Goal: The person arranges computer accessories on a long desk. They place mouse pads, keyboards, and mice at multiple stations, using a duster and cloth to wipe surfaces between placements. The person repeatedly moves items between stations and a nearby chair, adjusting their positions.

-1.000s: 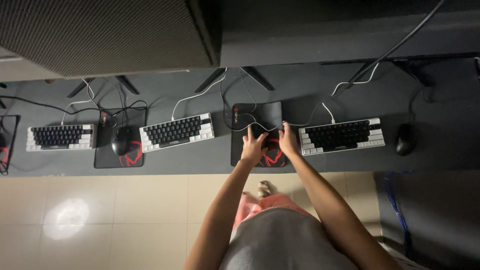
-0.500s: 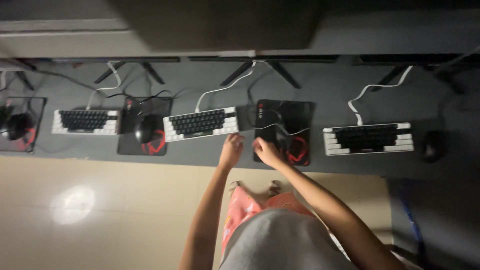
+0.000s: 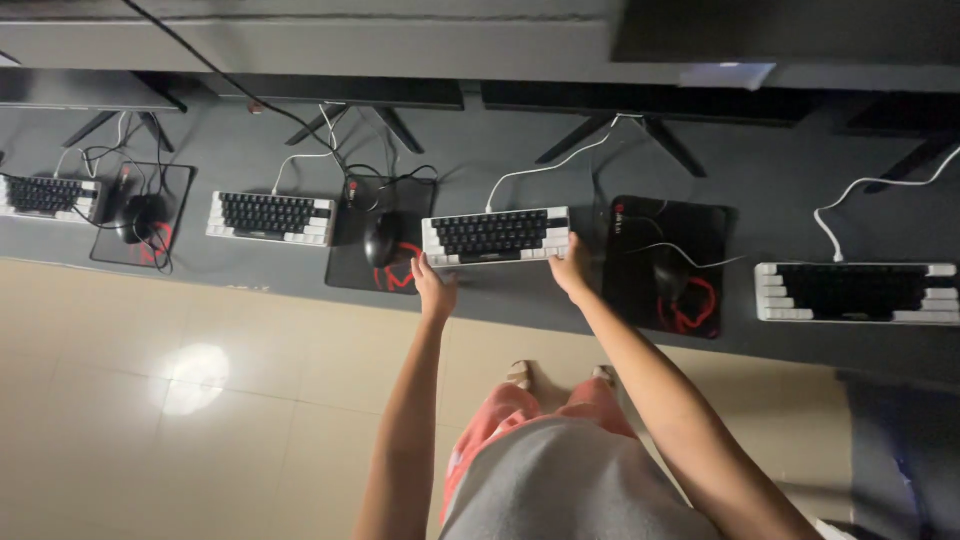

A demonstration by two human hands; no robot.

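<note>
Left hand at the near left corner of a compact keyboard; fingertips touch its front edge, fingers close together. Right hand at the near right corner, fingers curled against the edge and side. Cannot tell whether either hand actually grips the casing.

Keyboard between the two sets of fingers: small rectangular board, black keys in the centre, white keys framing the sides and front row, white casing. It lies flat on the dark grey desk, slightly skewed. A white cable runs from its far edge, away from the fingers.

Just left of the left fingers: black mouse on a black mouse pad with red emblem. Right of the right fingers: a second black pad with red emblem.
</note>
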